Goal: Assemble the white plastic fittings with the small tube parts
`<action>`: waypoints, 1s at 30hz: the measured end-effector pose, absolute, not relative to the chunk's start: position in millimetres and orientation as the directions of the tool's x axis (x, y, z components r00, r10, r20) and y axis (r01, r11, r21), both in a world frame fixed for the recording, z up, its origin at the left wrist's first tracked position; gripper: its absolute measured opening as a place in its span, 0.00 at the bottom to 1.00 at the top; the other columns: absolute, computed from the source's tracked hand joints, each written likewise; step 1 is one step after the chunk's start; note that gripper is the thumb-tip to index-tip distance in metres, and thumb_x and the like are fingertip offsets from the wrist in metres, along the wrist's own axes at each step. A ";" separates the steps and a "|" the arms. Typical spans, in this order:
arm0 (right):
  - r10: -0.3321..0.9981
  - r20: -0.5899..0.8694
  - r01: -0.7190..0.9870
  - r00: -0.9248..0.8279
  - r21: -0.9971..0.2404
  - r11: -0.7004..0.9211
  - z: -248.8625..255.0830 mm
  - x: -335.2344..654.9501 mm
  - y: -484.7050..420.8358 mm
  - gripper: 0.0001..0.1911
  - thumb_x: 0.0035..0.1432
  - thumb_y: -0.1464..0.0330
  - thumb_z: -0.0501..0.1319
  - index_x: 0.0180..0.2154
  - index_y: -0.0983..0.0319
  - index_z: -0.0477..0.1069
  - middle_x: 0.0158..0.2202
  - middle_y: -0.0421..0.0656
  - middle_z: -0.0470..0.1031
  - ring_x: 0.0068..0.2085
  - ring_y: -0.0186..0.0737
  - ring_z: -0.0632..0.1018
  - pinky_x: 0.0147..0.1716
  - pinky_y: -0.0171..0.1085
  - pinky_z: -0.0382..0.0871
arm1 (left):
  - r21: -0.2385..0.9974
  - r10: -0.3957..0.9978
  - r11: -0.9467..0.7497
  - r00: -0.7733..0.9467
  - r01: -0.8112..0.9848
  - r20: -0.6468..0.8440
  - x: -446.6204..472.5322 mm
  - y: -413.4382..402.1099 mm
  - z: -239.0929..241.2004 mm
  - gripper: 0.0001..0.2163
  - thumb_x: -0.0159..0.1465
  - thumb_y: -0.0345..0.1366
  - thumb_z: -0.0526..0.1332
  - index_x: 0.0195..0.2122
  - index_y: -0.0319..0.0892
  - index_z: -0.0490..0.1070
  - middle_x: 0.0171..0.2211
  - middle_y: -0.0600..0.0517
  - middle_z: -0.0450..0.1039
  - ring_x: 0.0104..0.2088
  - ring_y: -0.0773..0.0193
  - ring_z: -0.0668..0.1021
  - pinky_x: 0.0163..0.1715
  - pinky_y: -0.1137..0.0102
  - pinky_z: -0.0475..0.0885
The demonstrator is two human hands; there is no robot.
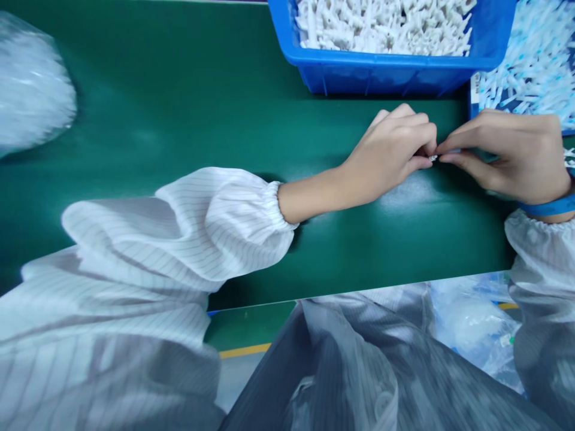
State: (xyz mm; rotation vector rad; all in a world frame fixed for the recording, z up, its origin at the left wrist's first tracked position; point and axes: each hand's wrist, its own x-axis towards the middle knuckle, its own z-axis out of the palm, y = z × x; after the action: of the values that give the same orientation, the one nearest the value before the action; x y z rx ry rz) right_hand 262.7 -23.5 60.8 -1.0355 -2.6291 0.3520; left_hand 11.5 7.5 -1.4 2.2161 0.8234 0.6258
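Green table. On it, blue bin of white parts. Left hand and right hand meet nearer than the bin, fingers of both pinching one small white piece (mostly hidden, detail unclear).

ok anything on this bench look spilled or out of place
Nothing plainly stands out: the white parts are heaped inside the blue bin. One doubtful spot is some white pieces at the right edge, by the right hand; the picture cuts them off, so I can't tell whether they're loose.
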 end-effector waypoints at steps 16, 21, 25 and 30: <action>0.697 0.123 0.602 -0.706 -0.413 0.683 66.8 267.5 -23.3 0.10 0.84 0.67 0.64 0.54 0.47 0.84 0.54 0.36 0.88 0.54 0.38 0.88 0.57 0.43 0.85 | 0.742 0.705 -0.532 0.699 0.409 0.120 14.5 8.1 6.1 0.06 0.76 0.32 0.68 0.45 0.48 0.86 0.45 0.48 0.87 0.59 0.47 0.83 0.63 0.51 0.69; 0.666 0.149 0.584 -0.731 -0.369 0.723 65.0 266.0 -22.5 0.11 0.84 0.71 0.61 0.54 0.50 0.81 0.54 0.39 0.87 0.52 0.41 0.88 0.55 0.45 0.85 | 0.758 0.701 -0.548 0.689 0.352 0.187 13.4 9.6 2.4 0.08 0.76 0.33 0.67 0.42 0.50 0.86 0.43 0.49 0.87 0.55 0.49 0.82 0.60 0.50 0.70; 0.646 0.161 0.588 -0.746 -0.296 0.753 66.2 262.6 -24.2 0.13 0.85 0.73 0.57 0.54 0.53 0.79 0.53 0.40 0.87 0.52 0.41 0.87 0.53 0.45 0.85 | 0.759 0.710 -0.536 0.684 0.370 0.168 13.5 10.1 4.5 0.08 0.75 0.31 0.68 0.40 0.49 0.86 0.42 0.49 0.87 0.54 0.49 0.82 0.60 0.50 0.70; 0.593 0.174 0.558 -0.786 -0.213 0.802 66.9 260.0 -23.2 0.14 0.85 0.75 0.53 0.55 0.55 0.76 0.52 0.42 0.86 0.52 0.40 0.86 0.52 0.45 0.84 | 0.771 0.720 -0.523 0.672 0.363 0.172 14.0 10.3 3.5 0.07 0.73 0.31 0.69 0.39 0.49 0.86 0.40 0.50 0.86 0.53 0.49 0.82 0.58 0.51 0.71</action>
State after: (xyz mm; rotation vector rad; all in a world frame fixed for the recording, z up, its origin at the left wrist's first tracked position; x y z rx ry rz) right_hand 260.0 -23.2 66.9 -0.8951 -2.7577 0.2194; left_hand 14.0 10.3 3.5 2.1535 0.8312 0.6267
